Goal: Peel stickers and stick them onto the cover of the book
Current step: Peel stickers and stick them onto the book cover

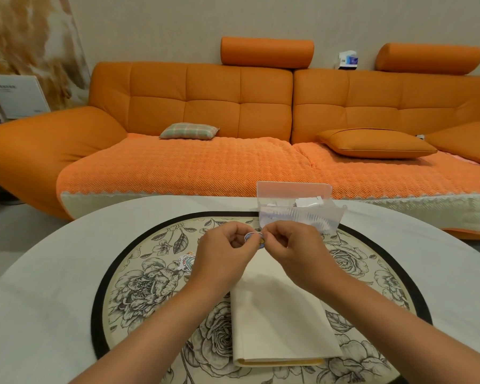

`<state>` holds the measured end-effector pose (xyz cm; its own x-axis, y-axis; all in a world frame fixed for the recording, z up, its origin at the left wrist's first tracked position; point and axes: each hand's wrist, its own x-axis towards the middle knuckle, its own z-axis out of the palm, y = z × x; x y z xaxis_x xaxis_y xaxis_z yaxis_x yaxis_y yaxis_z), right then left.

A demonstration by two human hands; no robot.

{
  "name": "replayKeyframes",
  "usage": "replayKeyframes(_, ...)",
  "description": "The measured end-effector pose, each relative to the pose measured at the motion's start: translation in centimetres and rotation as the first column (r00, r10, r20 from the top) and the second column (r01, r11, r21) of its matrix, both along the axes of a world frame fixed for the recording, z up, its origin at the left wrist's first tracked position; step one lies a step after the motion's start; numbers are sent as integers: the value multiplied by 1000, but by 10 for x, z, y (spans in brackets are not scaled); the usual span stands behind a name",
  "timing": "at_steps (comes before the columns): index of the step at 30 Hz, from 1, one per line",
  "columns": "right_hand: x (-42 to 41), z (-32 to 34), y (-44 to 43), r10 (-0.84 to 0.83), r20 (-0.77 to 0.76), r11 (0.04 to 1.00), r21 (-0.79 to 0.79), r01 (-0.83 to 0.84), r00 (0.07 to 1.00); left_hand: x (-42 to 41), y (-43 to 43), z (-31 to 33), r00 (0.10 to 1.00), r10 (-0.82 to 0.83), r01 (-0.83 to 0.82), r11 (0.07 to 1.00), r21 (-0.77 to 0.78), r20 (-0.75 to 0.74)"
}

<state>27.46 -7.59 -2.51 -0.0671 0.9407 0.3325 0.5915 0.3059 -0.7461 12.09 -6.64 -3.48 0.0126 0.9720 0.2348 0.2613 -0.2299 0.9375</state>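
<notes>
The sticker is held in the air between both hands, just above the far end of the book. The book lies closed, cream cover up, on the floral mat at the middle of the counter. The grip of the left hand pinches the sticker's left edge between thumb and forefinger. The grip of the right hand pinches the right edge likewise, with the other fingers curled in. The step in hand appears to be separating the sticker from its backing (whether a corner has lifted cannot be told). Risks: a fast pull may tear the printed layer or fold the adhesive face onto itself. Fingertips pressed on the adhesive reduce tack, and a slack pinch may drop the piece onto the mat. A second sticker lies on the mat just beside the left wrist, where the forearm could sweep it. The plastic box stands just beyond the hands and limits forward travel. The visible cover bears no stickers, so a straight descent onto it meets no obstacle.
</notes>
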Motion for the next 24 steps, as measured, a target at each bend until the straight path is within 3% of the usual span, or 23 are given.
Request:
replayKeyframes(3,2,8,0,-10,-175,989,-144,-15,984,-2,2,1,999,19,-19,1000,-7,45)
replayKeyframes(6,5,14,-1,16,-237,973,-219,-70,971,-4,2,3,999,-5,5,1000,-1,47)
replayKeyframes(12,7,14,-1,15,-141,983,-179,-41,990,-4,1,3,999,-44,44,999,28,0)
replayKeyframes(18,3,5,-2,30,36,999,10,-30,999,-1,-3,0,1000,-22,24,998,60,-22)
replayKeyframes(24,3,3,-2,15,-31,1000,-10,-15,999,0,-2,0,1000,-2,1,999,54,9)
